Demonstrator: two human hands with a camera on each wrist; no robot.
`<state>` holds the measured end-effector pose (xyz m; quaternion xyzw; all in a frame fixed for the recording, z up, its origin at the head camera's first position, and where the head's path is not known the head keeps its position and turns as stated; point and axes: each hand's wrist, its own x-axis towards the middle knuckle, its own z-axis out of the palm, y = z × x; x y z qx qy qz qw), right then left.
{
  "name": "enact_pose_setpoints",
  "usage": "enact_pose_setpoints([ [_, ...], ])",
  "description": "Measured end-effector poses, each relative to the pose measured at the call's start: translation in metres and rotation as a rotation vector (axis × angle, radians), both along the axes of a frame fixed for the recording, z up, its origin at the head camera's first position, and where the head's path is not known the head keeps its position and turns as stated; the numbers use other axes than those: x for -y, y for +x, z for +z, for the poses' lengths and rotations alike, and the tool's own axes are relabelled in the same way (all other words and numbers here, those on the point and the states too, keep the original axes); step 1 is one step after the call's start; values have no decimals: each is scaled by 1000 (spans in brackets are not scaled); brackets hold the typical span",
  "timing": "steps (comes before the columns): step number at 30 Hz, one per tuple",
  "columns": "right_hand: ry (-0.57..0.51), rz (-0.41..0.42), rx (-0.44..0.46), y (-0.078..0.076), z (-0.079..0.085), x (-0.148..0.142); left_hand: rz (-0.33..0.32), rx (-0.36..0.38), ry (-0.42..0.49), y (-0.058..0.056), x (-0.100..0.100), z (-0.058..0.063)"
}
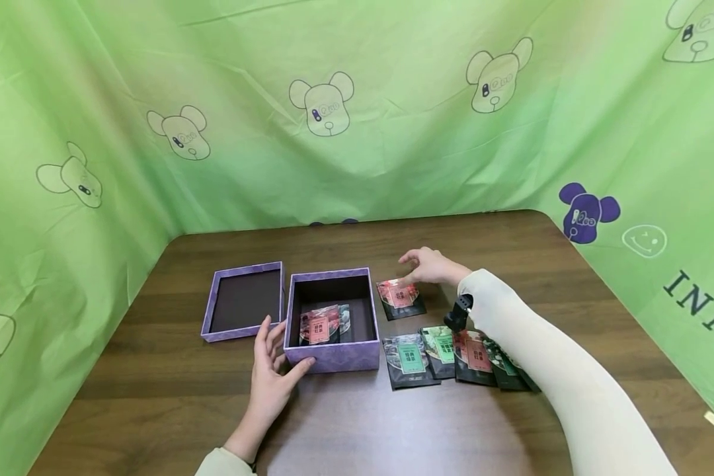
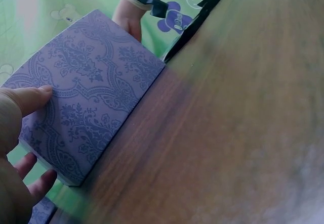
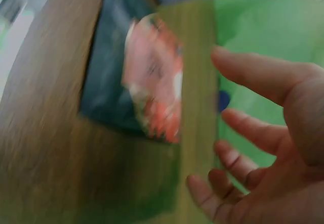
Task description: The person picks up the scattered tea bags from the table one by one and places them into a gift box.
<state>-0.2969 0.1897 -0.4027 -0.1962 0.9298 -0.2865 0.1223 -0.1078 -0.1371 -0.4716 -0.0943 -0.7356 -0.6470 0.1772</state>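
Note:
My left hand (image 1: pixel 269 373) is at the left front corner of an open purple patterned box (image 1: pixel 339 357). Its thumb rests on the front wall, also seen in the left wrist view, while the other fingers lie loosely along the left side. Inside the box are black sachets with a red label (image 1: pixel 319 328) and a pale floral edge. My right hand (image 1: pixel 431 266) hovers at the far edge of a single red-labelled sachet (image 1: pixel 401 301), right of the box. In the right wrist view its fingers (image 3: pixel 253 77) are spread, with a gap between them and the blurred sachet (image 3: pixel 152 72).
The purple-edged lid (image 1: pixel 246 301) lies inside-up left of the box. A row of overlapping sachets, including a green-labelled one (image 1: pixel 412 363) and a red one (image 1: pixel 475 360), lies at front right, partly under the right forearm. Green printed cloth (image 1: pixel 393 165) surrounds the wooden table.

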Motion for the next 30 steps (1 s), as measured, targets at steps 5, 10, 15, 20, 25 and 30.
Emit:
enact_pose_setpoints([
  [5,171,5,51,0,-9,-3,4,-7,6,0,0,-1],
  [10,153,-10,79,4,-17,-1,3,-1,7,1,0,0],
  [15,85,-16,49,7,-21,1,7,7,7,3,0,0],
  [20,-48,-6,63,5,-23,-1,4,15,4,2,0,0],
  [25,-199,-39,175,1,-20,-4,-2,1,-3,-2,1,2],
  [30,-270,-56,257,-1,-18,-7,4,8,-4,-2,1,2],
])
